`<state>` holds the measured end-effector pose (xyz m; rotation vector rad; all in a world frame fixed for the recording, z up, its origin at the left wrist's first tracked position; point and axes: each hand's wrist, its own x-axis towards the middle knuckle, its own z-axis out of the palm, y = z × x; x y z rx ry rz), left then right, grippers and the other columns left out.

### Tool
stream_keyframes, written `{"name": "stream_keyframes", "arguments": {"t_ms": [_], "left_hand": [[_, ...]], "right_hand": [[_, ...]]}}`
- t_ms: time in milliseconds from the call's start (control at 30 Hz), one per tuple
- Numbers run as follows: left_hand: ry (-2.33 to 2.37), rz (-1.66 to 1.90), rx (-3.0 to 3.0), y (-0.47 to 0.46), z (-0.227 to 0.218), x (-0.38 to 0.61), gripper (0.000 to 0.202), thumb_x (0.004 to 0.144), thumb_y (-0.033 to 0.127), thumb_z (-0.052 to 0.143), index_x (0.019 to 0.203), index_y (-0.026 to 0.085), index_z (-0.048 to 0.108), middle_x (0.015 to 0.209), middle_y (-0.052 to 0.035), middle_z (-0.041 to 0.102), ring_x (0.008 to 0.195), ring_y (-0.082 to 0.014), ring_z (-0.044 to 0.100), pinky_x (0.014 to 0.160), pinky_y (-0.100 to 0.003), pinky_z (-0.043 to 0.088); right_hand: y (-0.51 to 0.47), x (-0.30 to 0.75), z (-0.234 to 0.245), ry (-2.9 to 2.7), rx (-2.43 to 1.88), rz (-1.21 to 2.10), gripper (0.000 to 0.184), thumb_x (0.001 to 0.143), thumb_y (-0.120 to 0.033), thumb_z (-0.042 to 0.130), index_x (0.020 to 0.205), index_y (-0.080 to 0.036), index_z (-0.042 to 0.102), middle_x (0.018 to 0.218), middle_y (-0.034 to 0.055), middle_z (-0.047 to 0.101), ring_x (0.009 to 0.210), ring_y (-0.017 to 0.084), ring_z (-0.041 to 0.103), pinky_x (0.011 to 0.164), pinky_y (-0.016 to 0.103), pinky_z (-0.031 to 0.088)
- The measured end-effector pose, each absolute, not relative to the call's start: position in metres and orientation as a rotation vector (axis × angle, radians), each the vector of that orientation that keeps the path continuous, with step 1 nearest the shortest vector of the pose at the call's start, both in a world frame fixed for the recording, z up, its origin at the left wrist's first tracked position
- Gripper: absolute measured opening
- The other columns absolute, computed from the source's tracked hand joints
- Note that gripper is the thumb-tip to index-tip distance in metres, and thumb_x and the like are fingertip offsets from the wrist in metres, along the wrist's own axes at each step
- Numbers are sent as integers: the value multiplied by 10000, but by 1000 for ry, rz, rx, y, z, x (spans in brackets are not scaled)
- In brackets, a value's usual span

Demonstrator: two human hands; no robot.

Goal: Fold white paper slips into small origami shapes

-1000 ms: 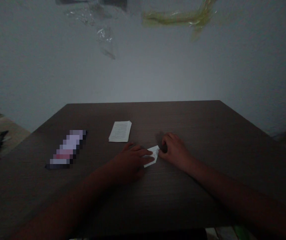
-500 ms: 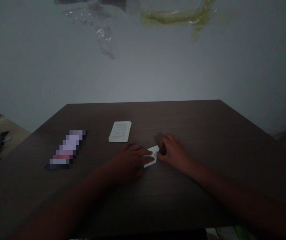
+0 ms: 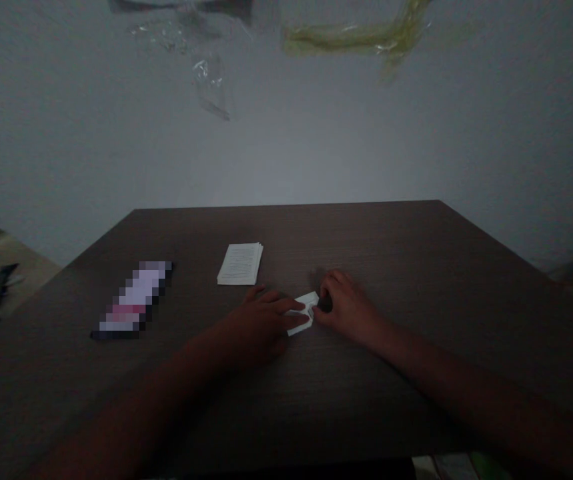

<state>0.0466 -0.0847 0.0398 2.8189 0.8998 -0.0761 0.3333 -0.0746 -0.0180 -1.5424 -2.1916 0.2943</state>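
Observation:
A small folded piece of white paper (image 3: 301, 325) lies on the dark wooden table between my hands, partly hidden under fingers. My left hand (image 3: 265, 327) rests palm down over its left part, fingers stretched and spread, two of them pressing the paper flat. At the paper's right edge, my right hand (image 3: 342, 303) is curled with thumb and fingers bent towards each other around the edge; the thumb tip touches the paper by a small fold.
Beyond my left hand sits a stack of printed paper sheets (image 3: 240, 264). A phone (image 3: 133, 300) with a blurred-out screen lies further left. Behind the table (image 3: 366, 233) rises a pale wall (image 3: 316, 133) with yellow tape (image 3: 341, 39) and clear plastic (image 3: 211, 83) on it.
My right thumb has shifted slightly left on the paper, and the fold at its right edge looks a little different. My left hand stays in place.

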Motion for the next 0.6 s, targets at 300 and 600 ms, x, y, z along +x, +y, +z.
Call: {"name": "stream_keyframes", "arguments": {"t_ms": [300,600], "left_hand": [[914,-55,2812,-85,39,46,672,1132,176,836,1769,390,818,1839,-68,828,1625,-407,781,1434,-659,554],[914,-60,2820,-87,41,46,712,1127,171,785,1787,438,801,1842,-41,829,1604,-395,782,1429,-633,561]], "right_hand": [[-62,339,-17,-2150,-1579,259,244,992,-213,910,981,-280,676,1180,88,777,1143,341,754,983,460,590],[-82,335,-22,-2258,-1432,256,297,932,-206,970,1008,-278,692,1248,103,802,1202,366,764,1039,496,606]]}}
